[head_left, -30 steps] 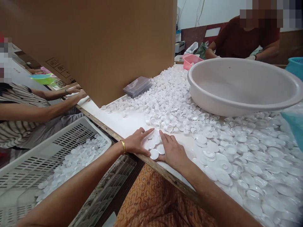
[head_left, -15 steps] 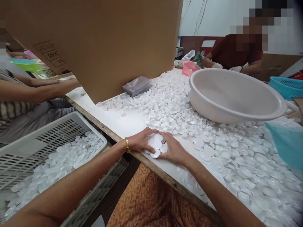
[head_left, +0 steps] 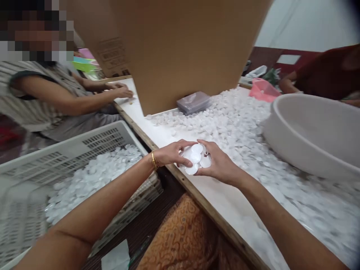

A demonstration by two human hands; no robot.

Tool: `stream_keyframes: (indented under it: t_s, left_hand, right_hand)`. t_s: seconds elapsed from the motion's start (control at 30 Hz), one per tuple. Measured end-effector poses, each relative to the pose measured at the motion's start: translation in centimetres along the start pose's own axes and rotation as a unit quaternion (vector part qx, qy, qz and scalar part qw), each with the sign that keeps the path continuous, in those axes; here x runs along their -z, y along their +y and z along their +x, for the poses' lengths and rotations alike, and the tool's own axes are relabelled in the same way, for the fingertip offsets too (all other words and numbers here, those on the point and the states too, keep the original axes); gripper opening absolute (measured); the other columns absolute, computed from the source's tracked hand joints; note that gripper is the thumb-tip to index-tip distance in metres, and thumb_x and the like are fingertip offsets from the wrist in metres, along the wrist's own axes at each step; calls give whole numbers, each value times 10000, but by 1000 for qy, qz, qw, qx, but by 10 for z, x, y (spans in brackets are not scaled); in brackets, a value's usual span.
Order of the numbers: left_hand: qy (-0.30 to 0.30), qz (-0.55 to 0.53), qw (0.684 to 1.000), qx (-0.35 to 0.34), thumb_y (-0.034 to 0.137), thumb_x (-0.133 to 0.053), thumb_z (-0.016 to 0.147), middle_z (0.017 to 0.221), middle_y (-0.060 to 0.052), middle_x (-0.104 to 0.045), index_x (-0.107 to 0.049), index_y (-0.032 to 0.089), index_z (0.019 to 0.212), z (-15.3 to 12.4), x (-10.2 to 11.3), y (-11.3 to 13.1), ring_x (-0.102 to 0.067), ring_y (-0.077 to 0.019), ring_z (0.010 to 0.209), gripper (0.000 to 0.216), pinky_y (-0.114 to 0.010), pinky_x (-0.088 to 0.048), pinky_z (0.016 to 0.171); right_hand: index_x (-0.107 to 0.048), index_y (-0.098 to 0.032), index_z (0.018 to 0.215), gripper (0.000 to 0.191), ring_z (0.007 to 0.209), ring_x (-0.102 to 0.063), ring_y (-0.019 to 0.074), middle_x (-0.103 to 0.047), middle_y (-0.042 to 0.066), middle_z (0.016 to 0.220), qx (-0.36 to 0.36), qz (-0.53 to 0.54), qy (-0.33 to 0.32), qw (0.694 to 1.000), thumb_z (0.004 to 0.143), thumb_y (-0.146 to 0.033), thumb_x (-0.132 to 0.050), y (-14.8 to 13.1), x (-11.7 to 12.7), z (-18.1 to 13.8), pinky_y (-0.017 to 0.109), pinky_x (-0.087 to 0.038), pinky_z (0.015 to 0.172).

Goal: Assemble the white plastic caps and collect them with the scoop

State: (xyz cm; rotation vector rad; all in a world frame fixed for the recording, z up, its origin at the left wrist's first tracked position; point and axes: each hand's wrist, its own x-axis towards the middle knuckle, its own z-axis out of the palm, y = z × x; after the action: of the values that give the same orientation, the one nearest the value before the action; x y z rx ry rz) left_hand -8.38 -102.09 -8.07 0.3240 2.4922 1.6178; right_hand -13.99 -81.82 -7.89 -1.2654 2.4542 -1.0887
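Note:
Between my two hands is a clump of round white plastic caps (head_left: 196,154), above the table's near edge. My left hand (head_left: 176,153), with a gold bangle at its wrist, curls round the clump from the left, thumb on top. From the right, my right hand (head_left: 219,162) cups the same caps with fingers and thumb. Many more white caps (head_left: 225,120) lie spread over the white tabletop (head_left: 218,193) beyond my hands. To the left, below table height, a white slatted crate (head_left: 84,144) holds a heap of similar caps (head_left: 98,172).
A large pale basin (head_left: 317,138) stands among the caps at right. A tall cardboard sheet (head_left: 191,48) rises at the back, with a plastic-wrapped pack (head_left: 194,102) before it. One person (head_left: 70,97) sits at left, another (head_left: 329,75) at far right. A pink container (head_left: 264,89) is behind.
My view has turned left, bringing more of the crate and the left person into sight. My hands have raised the clump of caps off the tabletop.

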Motion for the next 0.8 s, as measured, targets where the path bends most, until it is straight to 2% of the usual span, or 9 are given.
stream_keyframes:
  t_s: [0.07, 0.13, 0.23, 0.3, 0.4, 0.5, 0.6, 0.7, 0.8]
  left_hand:
    - [36, 24, 999, 17, 342, -759, 566, 1160, -42, -521, -515, 269, 1221, -29, 32, -3, -481, -225, 1061, 703, -359, -373, 926]
    - [77, 43, 995, 53, 324, -760, 563, 1171, -40, -532, -538, 259, 1201, -65, 65, -8, -478, -229, 1072, 678, -346, -373, 927]
    - [143, 18, 979, 147, 344, -741, 584, 1070, -47, -588, -536, 245, 1207, -126, 104, -24, -540, -218, 952, 663, -301, -462, 769]
    - [192, -13, 954, 228, 383, -726, 596, 965, -52, -612, -493, 238, 1249, -162, 119, -40, -565, -205, 828, 709, -282, -491, 623]
    - [290, -41, 908, 301, 425, -734, 568, 1023, -82, -595, -525, 209, 1214, -199, 122, -66, -551, -224, 875, 713, -303, -522, 590]
    - [366, -63, 873, 316, 450, -748, 525, 1137, -113, -559, -583, 175, 1132, -210, 114, -82, -526, -249, 975, 687, -334, -538, 633]
    - [414, -52, 860, 294, 472, -733, 520, 1095, -118, -589, -623, 143, 1061, -195, 108, -81, -542, -245, 948, 642, -350, -535, 660]
    - [421, 0, 874, 243, 469, -673, 586, 1026, -105, -621, -639, 127, 1027, -161, 98, -65, -563, -228, 885, 559, -353, -527, 674]
    - [379, 89, 904, 174, 424, -583, 689, 1015, -92, -626, -651, 135, 999, -119, 73, -43, -573, -213, 860, 430, -340, -512, 687]
  right_hand:
    - [-327, -204, 1336, 946, 1159, -415, 267, -401, 122, 1274, 29, 20, -9, 999, 541, -521, -730, -19, -25, 29, 403, -361, 959]
    - [-327, -187, 1337, 960, 1170, -408, 270, -402, 131, 1269, 66, 52, -25, 996, 530, -506, -739, -43, -62, 59, 403, -347, 974]
    - [-328, -191, 1339, 942, 1202, -382, 265, -408, 125, 1276, 99, 105, -54, 988, 539, -467, -743, -80, -127, 98, 396, -332, 992]
    - [-317, -158, 1349, 940, 1245, -334, 260, -363, 145, 1329, 95, 125, -70, 985, 556, -427, -744, -97, -166, 114, 384, -291, 1026]
    - [-335, -130, 1346, 892, 1295, -266, 250, -318, 157, 1379, 67, 154, -102, 981, 592, -400, -729, -106, -199, 120, 370, -251, 1054]
    - [-422, -172, 1301, 683, 1301, -271, 221, -347, 120, 1381, 73, 168, -131, 974, 673, -287, -665, -97, -198, 116, 366, -235, 1066]
    - [-512, -215, 1219, 513, 1253, -362, 195, -442, 71, 1323, 67, 219, -138, 963, 713, -164, -579, -82, -183, 112, 366, -280, 1043]
    - [-559, -228, 1141, 429, 1147, -484, 177, -556, 45, 1200, 11, 306, -110, 946, 729, -119, -513, -73, -162, 102, 350, -396, 948]
    - [-588, -193, 1058, 336, 983, -587, 167, -639, 53, 1023, -67, 358, -54, 930, 739, -136, -500, -61, -126, 79, 326, -472, 834]
